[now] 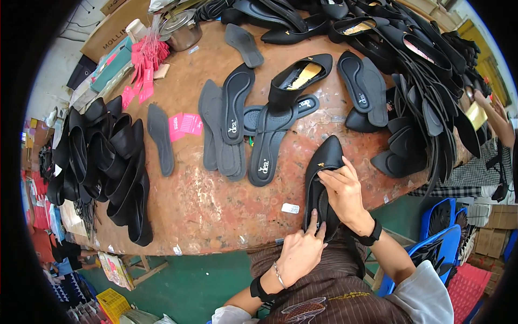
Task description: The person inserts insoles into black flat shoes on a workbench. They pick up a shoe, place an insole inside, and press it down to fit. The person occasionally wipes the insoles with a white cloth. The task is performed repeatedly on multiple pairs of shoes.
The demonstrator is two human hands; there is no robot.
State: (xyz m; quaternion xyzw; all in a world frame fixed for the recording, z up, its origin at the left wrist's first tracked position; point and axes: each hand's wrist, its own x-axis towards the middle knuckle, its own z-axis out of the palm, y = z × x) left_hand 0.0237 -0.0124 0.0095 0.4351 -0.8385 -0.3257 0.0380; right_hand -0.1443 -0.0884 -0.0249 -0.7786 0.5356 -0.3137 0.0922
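A black pointed flat shoe (328, 147) with a small gold ornament lies at the table's near edge, toe pointing away. My right hand (343, 191) grips its front, the bent fingers reaching into the opening and the thumb along the outer side. At the heel, my left hand (299, 252) holds the shoe, with its index and middle fingers pressed inside on the dark insole (322, 208); its thumb is hidden. Beyond lie loose padded insoles (263, 156) and grey insole pieces (216, 129). Another black shoe (283, 97) rests on crossed insoles, gold paper inside.
Black shoes (110, 156) are heaped at left, more shoes (372, 38) and stacked insoles (431, 129) at the far right. Pink tags (186, 124), a metal pot (182, 31) and a white sticker (290, 208) are on the table. Another person's arm (496, 116) shows at right.
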